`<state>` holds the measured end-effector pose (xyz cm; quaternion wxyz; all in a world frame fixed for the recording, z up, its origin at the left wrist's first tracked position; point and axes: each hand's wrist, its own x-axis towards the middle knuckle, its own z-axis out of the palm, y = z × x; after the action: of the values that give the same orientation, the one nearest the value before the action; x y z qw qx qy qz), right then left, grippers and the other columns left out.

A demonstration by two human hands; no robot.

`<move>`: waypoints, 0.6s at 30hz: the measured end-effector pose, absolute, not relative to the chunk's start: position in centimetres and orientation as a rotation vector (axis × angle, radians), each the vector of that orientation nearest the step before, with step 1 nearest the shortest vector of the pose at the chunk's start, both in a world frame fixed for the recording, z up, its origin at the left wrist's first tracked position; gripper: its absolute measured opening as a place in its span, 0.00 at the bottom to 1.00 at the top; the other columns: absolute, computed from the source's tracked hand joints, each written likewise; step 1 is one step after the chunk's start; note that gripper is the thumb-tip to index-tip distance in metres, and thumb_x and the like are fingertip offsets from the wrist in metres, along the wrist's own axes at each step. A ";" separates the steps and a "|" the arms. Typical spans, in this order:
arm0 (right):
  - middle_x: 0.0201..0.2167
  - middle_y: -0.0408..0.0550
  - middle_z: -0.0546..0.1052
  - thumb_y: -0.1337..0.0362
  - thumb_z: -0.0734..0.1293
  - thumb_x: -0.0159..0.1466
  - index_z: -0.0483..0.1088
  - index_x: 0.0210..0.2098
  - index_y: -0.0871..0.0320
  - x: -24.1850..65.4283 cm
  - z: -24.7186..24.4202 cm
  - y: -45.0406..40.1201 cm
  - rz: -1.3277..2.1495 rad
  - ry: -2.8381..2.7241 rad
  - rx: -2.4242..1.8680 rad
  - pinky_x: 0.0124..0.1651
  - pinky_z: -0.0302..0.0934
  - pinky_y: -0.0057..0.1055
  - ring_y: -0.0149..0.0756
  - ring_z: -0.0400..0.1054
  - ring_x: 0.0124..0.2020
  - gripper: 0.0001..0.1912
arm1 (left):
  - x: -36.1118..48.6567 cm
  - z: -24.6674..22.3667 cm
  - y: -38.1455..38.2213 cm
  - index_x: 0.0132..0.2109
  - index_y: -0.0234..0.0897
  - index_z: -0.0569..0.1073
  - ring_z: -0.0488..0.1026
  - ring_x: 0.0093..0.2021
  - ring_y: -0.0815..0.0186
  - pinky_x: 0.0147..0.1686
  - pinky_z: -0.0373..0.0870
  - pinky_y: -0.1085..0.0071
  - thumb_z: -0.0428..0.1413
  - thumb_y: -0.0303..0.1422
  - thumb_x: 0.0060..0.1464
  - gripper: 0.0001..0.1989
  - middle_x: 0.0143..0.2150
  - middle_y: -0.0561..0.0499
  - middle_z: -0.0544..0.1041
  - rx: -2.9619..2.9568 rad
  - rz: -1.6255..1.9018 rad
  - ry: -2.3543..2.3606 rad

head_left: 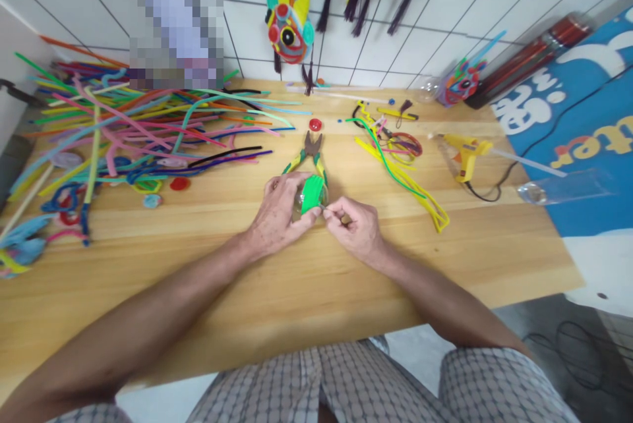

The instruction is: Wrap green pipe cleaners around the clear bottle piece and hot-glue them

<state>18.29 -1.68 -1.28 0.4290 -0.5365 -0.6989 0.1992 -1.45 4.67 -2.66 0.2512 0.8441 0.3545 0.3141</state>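
My left hand (pixel 281 213) is closed around a clear plastic ball (pixel 324 196) that has a bright green fuzzy band (pixel 312 194) over its middle. The thumb presses at the band's lower edge. Against the ball's right side, my right hand (pixel 354 225) has thumb and forefinger pinched together. Something thin and dark shows at those fingertips, too small to name. Just beyond the ball, pliers (pixel 312 146) with green and yellow handles lie with their jaws apart, handles partly hidden by my left hand. A small red cap (pixel 315 124) lies past the jaws.
A large pile of coloured pipe cleaners (pixel 163 126) covers the left of the wooden table (pixel 316 298). Yellow and green pipe cleaners (pixel 395 169) lie to the right. A yellow glue gun (pixel 465 154) with a cord stands farther right. A colourful lion-head ornament (pixel 291 34) hangs behind.
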 end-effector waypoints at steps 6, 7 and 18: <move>0.23 0.38 0.75 0.71 0.64 0.63 0.68 0.29 0.53 18.3 -0.9 -1.8 0.508 -1.738 -1.299 0.27 0.61 0.25 0.29 0.68 0.23 0.08 | -1.4 -2.5 4.5 0.67 0.38 0.62 0.72 0.64 0.49 0.64 0.64 0.48 0.54 0.46 0.67 0.28 0.63 0.38 0.76 2.284 0.871 0.960; 0.23 0.38 0.75 0.71 0.64 0.63 0.68 0.29 0.53 18.3 -0.8 -1.8 0.508 -1.741 -1.302 0.28 0.61 0.25 0.29 0.68 0.23 0.08 | -1.4 -2.4 4.5 0.67 0.38 0.62 0.72 0.64 0.49 0.64 0.64 0.49 0.54 0.45 0.68 0.27 0.63 0.38 0.76 2.278 0.873 0.951; 0.20 0.38 0.74 0.66 0.67 0.68 0.70 0.30 0.53 18.7 -1.1 -1.6 0.452 -1.775 -1.286 0.21 0.58 0.23 0.29 0.68 0.19 0.09 | -1.4 -1.7 4.5 0.65 0.40 0.64 0.71 0.65 0.51 0.65 0.63 0.49 0.55 0.43 0.67 0.24 0.62 0.40 0.76 2.175 0.871 0.907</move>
<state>18.72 -1.57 -1.09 0.4365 -0.5170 -0.7135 0.1818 -1.37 4.51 -1.65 0.3096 0.8232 0.3434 0.3296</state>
